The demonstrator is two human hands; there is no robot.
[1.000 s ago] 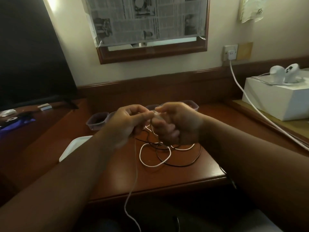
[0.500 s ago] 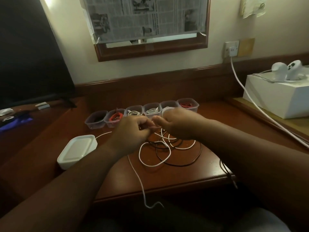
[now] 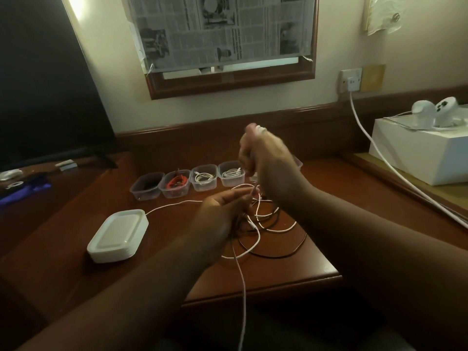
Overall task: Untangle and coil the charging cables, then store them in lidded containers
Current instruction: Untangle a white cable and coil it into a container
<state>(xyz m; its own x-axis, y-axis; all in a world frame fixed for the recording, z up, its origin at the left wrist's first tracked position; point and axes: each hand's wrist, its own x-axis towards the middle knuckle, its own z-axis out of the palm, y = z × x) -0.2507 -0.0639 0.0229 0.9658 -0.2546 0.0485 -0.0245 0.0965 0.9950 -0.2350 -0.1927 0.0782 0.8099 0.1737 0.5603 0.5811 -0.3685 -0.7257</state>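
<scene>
Cable (image 3: 242,269) between left grip (image 3: 222,211) and right grip (image 3: 263,158)

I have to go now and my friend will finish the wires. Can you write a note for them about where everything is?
Left hand: holds the white cable low over the tangle.
Right hand: raised, pinching the same cable.
Done: coiled cables sit in several open containers at the back of the desk.
Left: free the white and black cables, coil them, box them, then fit the lids, stacked on the left.
</scene>
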